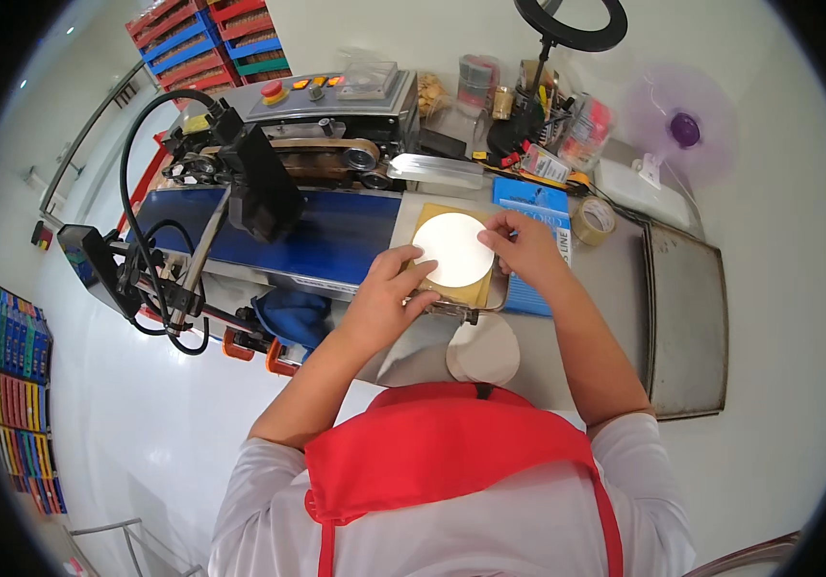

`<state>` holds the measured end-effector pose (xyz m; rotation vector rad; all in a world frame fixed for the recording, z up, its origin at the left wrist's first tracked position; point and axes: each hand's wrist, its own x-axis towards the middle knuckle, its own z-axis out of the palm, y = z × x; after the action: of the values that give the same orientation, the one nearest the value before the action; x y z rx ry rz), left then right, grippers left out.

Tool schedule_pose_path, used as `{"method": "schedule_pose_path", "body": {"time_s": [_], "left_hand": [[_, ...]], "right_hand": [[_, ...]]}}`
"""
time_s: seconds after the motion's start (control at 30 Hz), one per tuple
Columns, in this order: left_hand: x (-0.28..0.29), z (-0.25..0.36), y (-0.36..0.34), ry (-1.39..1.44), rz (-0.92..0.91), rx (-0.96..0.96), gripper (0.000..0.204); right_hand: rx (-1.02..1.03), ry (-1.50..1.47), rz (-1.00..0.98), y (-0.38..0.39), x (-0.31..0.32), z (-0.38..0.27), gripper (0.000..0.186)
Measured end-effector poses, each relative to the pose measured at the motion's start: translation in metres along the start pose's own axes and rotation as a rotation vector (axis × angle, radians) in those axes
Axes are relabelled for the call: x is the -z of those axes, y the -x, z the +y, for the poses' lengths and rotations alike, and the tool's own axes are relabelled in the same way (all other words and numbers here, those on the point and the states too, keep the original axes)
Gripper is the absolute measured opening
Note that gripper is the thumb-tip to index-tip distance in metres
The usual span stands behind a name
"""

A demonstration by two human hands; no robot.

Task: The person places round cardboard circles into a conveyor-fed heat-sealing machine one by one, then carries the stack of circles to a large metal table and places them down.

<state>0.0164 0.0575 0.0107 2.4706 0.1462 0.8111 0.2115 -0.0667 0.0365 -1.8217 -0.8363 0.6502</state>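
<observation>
A bright white round disc (453, 252), thin like paper or card, lies over a yellowish square pad (478, 288) at the end of the blue conveyor belt. My right hand (530, 252) pinches the disc's right edge between thumb and fingers. Along its lower left edge rests my left hand (389, 296), fingertips on the disc and thumb apart, below the rim. Nearer to me, a stack of off-white round discs (485, 351) sits on the grey table.
Left of the pad, the blue conveyor belt (350, 223) runs under a black printer head (261, 183) on a metal arm. A blue book (533, 197), tape roll (594, 220) and metal tray (687, 322) lie rightward. Behind stand a purple fan (684, 130) and ring light (576, 38).
</observation>
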Motion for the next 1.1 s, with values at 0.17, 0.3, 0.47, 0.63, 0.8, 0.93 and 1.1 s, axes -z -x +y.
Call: {"method": "schedule_pose_path", "body": {"time_s": [0.17,0.3,0.47,0.63,0.8,0.93,1.1], "left_hand": [[0.008,-0.011,0.0,0.072,-0.037,0.054,0.042],[0.009,-0.012,-0.002,0.063,-0.032,0.04,0.043],[0.007,-0.008,-0.001,-0.007,-0.038,0.013,0.042],[0.014,-0.002,-0.001,-0.071,-0.027,0.027,0.035],[0.03,-0.004,0.0,-0.107,-0.022,0.07,0.029],[0.037,-0.011,0.003,-0.154,0.023,0.063,0.028],[0.039,-0.017,0.007,-0.188,0.072,0.033,0.029]], "right_hand": [[0.598,0.611,0.125,0.006,0.008,0.002,0.035],[0.585,0.495,-0.008,-0.005,0.013,0.0,0.038],[0.428,0.371,-0.121,-0.008,0.012,0.004,0.039],[0.424,0.322,-0.159,-0.01,0.006,0.004,0.037],[0.468,0.37,-0.167,-0.019,-0.009,-0.007,0.033],[0.502,0.441,-0.179,-0.03,-0.021,-0.009,0.034],[0.486,0.457,-0.27,-0.034,-0.018,-0.013,0.038]]}}
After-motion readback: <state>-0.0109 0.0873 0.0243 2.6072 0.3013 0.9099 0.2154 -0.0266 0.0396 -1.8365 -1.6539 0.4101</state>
